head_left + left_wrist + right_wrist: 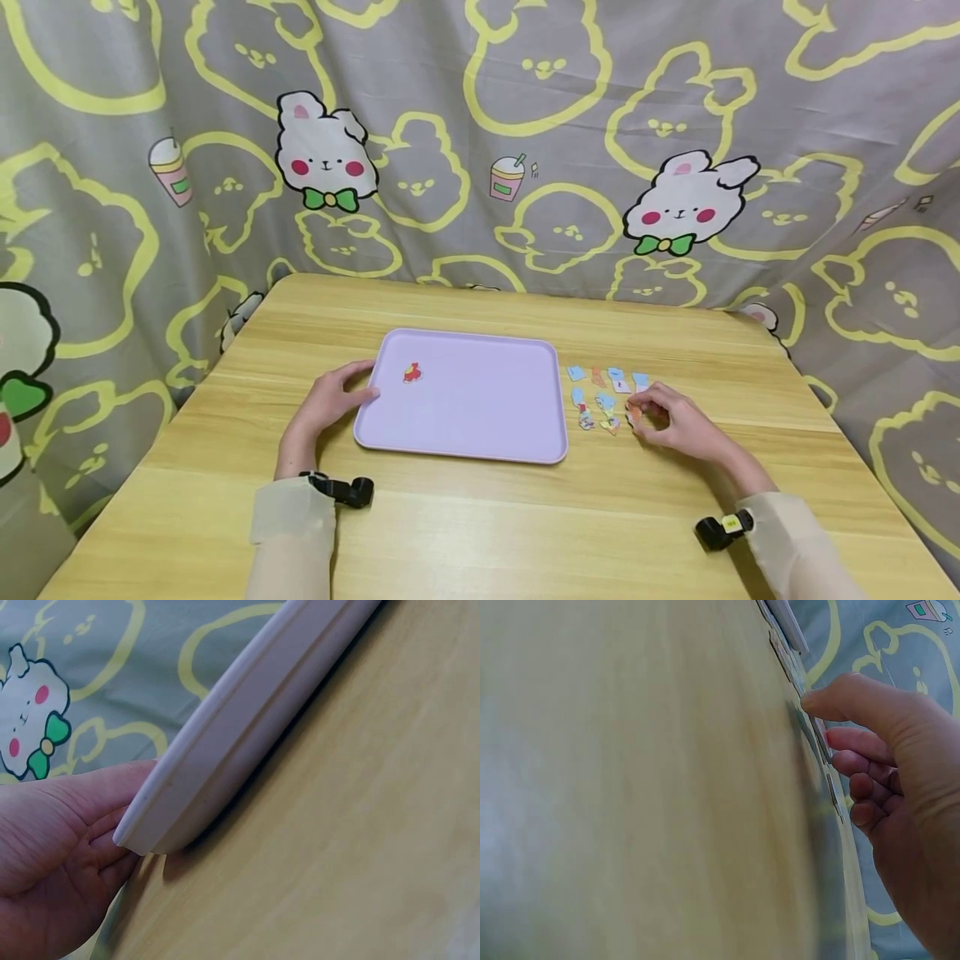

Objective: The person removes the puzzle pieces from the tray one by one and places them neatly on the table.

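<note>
A lilac tray (472, 400) lies on the table. My left hand (333, 400) holds its left edge, with the thumb at the rim; the left wrist view shows this hand (71, 847) against the tray's outer wall (217, 742). One small red and yellow puzzle piece (412, 372) lies inside the tray, towards the upper left. Right of the tray, my right hand (678, 421) pinches an orange puzzle piece (633, 413) between thumb and fingers. In the right wrist view a thin edge of the piece (820, 739) shows by the fingertips, tilted above the table.
Several other puzzle pieces lie in two rows between tray and right hand, among them a blue one (575, 373), a blue and white one (618, 382) and a yellow and blue one (607, 412). A patterned curtain (480, 150) hangs behind the wooden table (465, 533).
</note>
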Tool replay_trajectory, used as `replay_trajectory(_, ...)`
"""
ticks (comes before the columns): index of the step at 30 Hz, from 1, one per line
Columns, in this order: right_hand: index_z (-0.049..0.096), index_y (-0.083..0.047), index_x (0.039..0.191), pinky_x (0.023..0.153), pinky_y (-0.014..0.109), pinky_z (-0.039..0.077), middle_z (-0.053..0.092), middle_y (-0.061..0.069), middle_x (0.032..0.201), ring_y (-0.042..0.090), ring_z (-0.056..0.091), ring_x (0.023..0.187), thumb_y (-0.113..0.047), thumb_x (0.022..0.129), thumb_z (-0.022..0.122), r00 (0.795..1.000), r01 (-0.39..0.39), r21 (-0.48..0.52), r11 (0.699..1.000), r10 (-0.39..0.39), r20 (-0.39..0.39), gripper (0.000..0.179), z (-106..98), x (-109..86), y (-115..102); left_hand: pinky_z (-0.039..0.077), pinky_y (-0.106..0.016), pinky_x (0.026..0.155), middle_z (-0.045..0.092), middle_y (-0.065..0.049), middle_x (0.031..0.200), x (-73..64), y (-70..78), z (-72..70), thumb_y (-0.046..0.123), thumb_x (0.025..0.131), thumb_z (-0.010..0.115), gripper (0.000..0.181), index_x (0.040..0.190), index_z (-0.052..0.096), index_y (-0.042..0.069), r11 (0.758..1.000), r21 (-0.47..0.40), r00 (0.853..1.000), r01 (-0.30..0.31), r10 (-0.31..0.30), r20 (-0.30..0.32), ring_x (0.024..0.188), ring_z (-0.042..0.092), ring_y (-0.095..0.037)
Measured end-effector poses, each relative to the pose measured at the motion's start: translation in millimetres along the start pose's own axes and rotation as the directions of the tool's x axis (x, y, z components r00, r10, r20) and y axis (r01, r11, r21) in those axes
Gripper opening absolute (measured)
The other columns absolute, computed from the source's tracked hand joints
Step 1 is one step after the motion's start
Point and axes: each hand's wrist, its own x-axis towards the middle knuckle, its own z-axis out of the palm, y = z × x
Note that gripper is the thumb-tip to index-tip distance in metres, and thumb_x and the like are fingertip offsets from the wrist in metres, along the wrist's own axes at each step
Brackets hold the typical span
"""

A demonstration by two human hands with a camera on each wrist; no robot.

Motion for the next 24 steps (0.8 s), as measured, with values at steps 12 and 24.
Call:
replay_trajectory(12, 0.068, -0.004, 0.112, 0.059, 0.016, 0.039, 0.053, -0.003, 0.089, 0.003, 0.044, 0.075, -0.008, 0.079, 0.078, 1.0, 0.001, -0.009, 1.0, 0.0, 0.032, 0.035, -1.7, -0.8, 4.2, 0.021, -0.06, 0.121, 0.038, -0.021, 0.154, 0.5, 0.5, -0.3, 0.025, 0.095, 0.064, 0.058, 0.147, 0.044, 0.009, 1.0, 0.01, 1.0, -0.001, 0.001, 0.001, 0.146, 0.026, -0.044)
replay_trajectory(24, 0.066, -0.006, 0.121, 0.062, 0.017, 0.04, 0.056, -0.002, 0.092, 0.004, 0.046, 0.076, -0.019, 0.08, 0.081, 0.999, -0.036, 0.008, 0.999, 0.036, -0.005, 0.045, -2.6, -0.8, -1.3, 0.022, -0.06, 0.121, 0.038, -0.022, 0.155, 0.8, -0.5, 0.7, 0.024, 0.095, 0.064, 0.058, 0.147, 0.044, 0.008, 1.0, 0.007, 1.0, 0.001, -0.001, 0.003, 0.146, 0.026, -0.045)
